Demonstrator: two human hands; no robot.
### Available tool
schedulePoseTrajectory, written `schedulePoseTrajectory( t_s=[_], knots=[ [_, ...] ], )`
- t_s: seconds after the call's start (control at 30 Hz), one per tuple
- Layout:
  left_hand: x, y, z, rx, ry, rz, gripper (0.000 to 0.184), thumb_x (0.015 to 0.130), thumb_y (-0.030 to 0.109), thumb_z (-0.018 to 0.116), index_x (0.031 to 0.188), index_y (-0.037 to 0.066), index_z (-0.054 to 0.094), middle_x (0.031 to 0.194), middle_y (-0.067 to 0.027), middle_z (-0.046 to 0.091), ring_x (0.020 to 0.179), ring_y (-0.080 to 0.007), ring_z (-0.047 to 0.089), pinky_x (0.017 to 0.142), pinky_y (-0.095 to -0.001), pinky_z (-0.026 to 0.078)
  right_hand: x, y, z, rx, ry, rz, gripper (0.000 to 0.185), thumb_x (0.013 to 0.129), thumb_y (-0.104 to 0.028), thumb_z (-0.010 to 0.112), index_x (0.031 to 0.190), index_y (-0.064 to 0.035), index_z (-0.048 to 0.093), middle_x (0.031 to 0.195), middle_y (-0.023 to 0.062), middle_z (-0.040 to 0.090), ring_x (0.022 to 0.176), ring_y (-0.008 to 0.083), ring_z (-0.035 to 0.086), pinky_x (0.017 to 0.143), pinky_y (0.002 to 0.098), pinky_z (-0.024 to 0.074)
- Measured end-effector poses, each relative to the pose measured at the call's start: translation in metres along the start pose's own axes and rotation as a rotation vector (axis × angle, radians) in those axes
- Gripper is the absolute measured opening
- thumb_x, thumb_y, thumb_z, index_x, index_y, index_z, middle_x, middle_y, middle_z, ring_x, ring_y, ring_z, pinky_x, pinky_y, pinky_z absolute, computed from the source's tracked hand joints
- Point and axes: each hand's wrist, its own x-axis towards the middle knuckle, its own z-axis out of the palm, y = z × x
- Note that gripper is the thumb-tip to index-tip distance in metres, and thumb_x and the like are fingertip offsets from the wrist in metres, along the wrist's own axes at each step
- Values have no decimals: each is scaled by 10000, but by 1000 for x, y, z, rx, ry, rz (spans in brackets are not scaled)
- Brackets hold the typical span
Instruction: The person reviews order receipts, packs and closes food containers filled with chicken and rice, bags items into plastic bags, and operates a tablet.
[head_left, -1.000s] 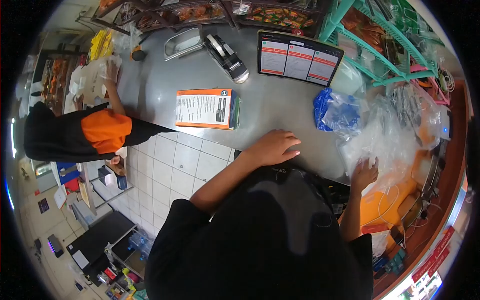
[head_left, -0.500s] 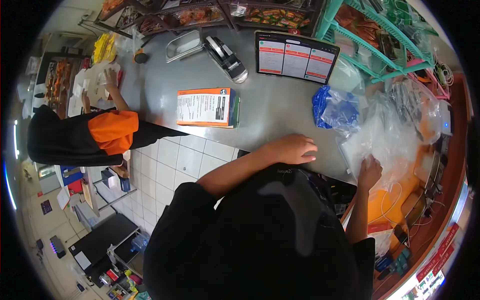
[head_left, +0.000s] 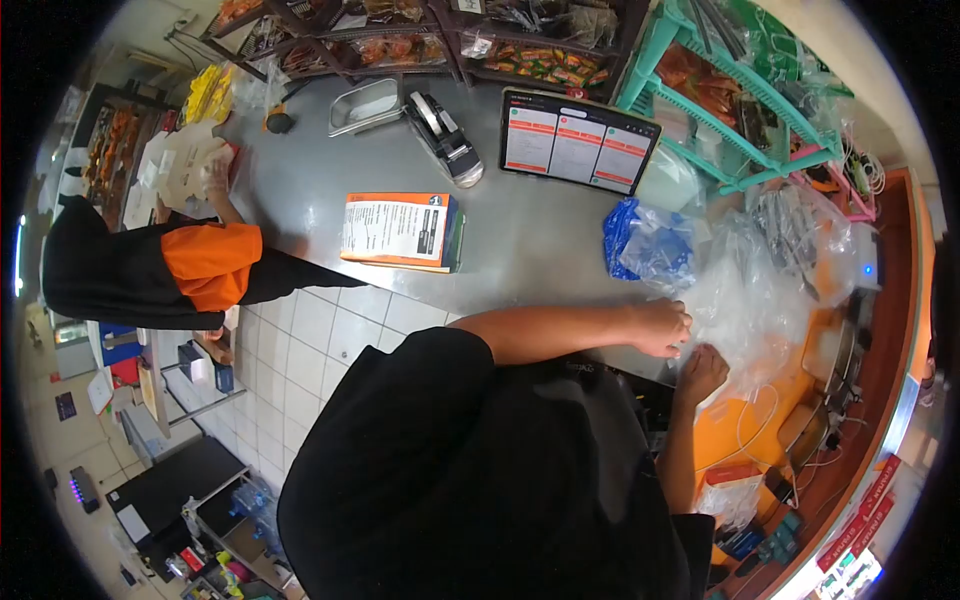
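My left hand (head_left: 660, 328) is closed, its fingers curled at the near left edge of the clear plastic bags (head_left: 745, 310). Just below and to the right, my right hand (head_left: 703, 373) has its fingers pressed together at the bags' lower edge. What either hand grips is too small to make out. A blue plastic bundle (head_left: 640, 243) lies above my left hand on the metal table (head_left: 540, 240). The tablet (head_left: 578, 138) stands behind it, its screen lit.
An orange and white box (head_left: 397, 230), a tape dispenser (head_left: 443, 138) and a metal tray (head_left: 366, 105) stand on the table. A co-worker (head_left: 205, 262) is at the left end. Teal racks (head_left: 745, 180) rise at the back right. Cables lie on the orange surface (head_left: 735, 430).
My left hand has moved right across the table to the plastic bags, close to my right hand, and its fingers have curled. My right hand's fingers have closed at the bags' edge.
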Motion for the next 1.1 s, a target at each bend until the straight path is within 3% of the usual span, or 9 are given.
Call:
schedulePoseTrajectory(
  t_s=[0.2, 0.37, 0.5, 0.6, 0.63, 0.77, 0.87, 1.0, 1.1],
  knots=[
    [34, -2, 17, 202, 120, 20, 440, 749, 280, 759, 1105, 52, 637, 1245, -105, 547, 1244, -330, 458, 1011, -484, 392, 30, -3, -24, 308, -215, 367, 145, 946, -167, 595, 979, -34, 643, 954, 150, 683, 802, 341, 620, 725, 434, 492],
    [56, 7, 21, 225, 279, 115, 537, 725, 251, 772, 1193, 59, 595, 1300, -113, 509, 1276, -351, 421, 1040, -493, 357, 45, 12, -26, 161, -532, 231, 152, 882, -111, 630, 980, 6, 634, 874, 203, 666, 808, 384, 623, 700, 461, 474],
    [74, 20, 18, 113, 451, 312, 687, 721, 234, 782, 1327, 55, 511, 1269, -123, 522, 1253, -334, 451, 1056, -475, 344, 69, -2, -63, 83, -122, -8, 162, 892, -115, 633, 987, 16, 649, 929, 214, 642, 845, 376, 604, 734, 445, 486],
    [87, 24, 24, -267, 309, 183, 796, 721, 227, 788, 1406, 42, 426, 1168, -121, 581, 1179, -314, 517, 1066, -463, 341, 61, 17, -70, 340, -238, 162, 162, 942, -133, 591, 956, 19, 647, 887, 170, 657, 806, 290, 624, 720, 391, 489],
    [92, 24, 30, -264, 277, 123, 806, 717, 239, 799, 1397, 28, 421, 1039, -113, 633, 1062, -301, 589, 1071, -453, 341, 63, 11, -77, 568, -376, 343, 174, 980, -131, 549, 936, 16, 632, 825, 105, 653, 778, 187, 615, 716, 325, 479],
    [91, 16, 53, -298, 309, 68, 654, 727, 240, 801, 1285, 64, 511, 1007, -85, 663, 949, -290, 630, 1075, -462, 351, 65, -14, -103, 629, -238, 343, 155, 991, -89, 526, 891, 1, 604, 785, 35, 607, 766, 120, 582, 714, 268, 464],
    [82, 14, 61, -156, 489, 90, 599, 727, 252, 794, 1244, 84, 541, 1012, -72, 667, 965, -287, 622, 1096, -477, 345, 67, -33, -135, 695, -133, 310, 144, 991, -73, 521, 893, 1, 597, 809, 50, 607, 767, 123, 577, 712, 266, 459],
    [75, 6, 65, -92, 442, 78, 671, 622, 317, 839, 1197, 89, 580, 1016, -106, 656, 1038, -298, 608, 1107, -484, 349, 67, -50, -191, 873, 72, 414, 105, 945, -39, 546, 845, -19, 566, 800, 78, 618, 799, 207, 579, 756, 312, 449],
    [66, 3, 66, -166, 171, 37, 705, 670, 370, 813, 1258, 78, 556, 1179, -141, 620, 1220, -317, 526, 1149, -481, 301, 77, -52, -244, 854, 400, 282, 145, 973, -135, 547, 878, -32, 585, 899, 66, 598, 859, 176, 567, 774, 280, 442]
  ],
)
